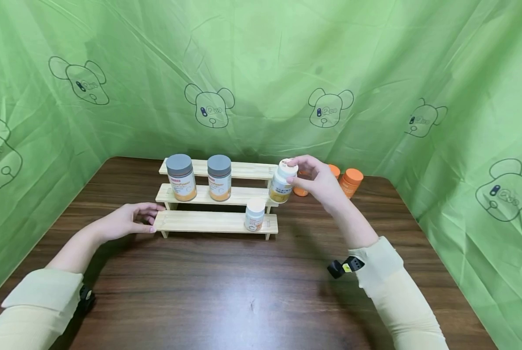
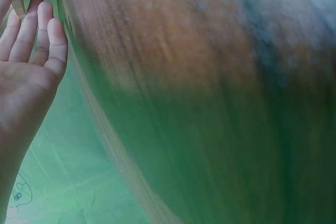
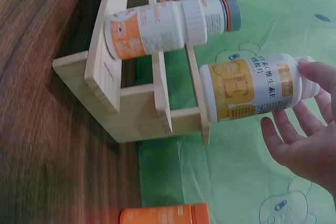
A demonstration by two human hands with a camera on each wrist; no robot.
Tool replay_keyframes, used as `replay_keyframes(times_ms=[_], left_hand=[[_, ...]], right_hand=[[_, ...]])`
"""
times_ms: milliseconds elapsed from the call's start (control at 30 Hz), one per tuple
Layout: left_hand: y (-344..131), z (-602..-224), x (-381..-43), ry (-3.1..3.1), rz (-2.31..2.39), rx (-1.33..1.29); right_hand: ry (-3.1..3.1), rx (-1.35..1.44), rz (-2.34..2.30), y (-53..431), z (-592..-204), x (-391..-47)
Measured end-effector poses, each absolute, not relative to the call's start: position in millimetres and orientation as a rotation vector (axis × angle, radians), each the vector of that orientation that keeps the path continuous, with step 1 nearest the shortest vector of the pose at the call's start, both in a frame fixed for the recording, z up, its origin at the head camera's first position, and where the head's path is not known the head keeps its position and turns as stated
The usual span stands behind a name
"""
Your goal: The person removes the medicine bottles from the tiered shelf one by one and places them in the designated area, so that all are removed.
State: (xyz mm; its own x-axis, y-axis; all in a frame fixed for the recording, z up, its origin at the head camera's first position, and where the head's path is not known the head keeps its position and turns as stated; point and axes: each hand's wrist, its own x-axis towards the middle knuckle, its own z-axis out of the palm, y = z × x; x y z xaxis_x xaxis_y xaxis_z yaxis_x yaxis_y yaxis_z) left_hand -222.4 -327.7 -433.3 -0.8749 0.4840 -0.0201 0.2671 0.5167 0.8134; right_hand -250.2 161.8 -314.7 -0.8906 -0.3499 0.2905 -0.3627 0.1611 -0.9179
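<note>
My right hand [image 1: 315,180] pinches the cap of a white bottle with a yellow label [image 1: 280,187]. The bottle is at the right end of the three-tier wooden stand [image 1: 200,221]; in the right wrist view its base is close to the top tier, contact unclear. My left hand [image 1: 127,222] holds the left end of the stand's lowest tier, its thumb in front and fingers behind. Two grey-capped jars [image 1: 181,177] stand on the middle tier. A small white bottle [image 1: 254,216] with an orange-and-white label stands at the right of the lowest tier.
Several orange bottles [image 1: 352,182] stand on the dark wooden table [image 1: 226,287] right of the stand, partly behind my right hand. A green printed cloth [image 1: 269,58] hangs behind the table and at both sides.
</note>
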Motion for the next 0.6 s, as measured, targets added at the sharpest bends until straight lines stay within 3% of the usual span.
replay_keyframes(times_ms=[600], left_hand=[[-328, -435, -223, 2.523, 1.276, 0.635]], right_hand=[[-2.434, 0.531, 1.898, 204, -334, -259]])
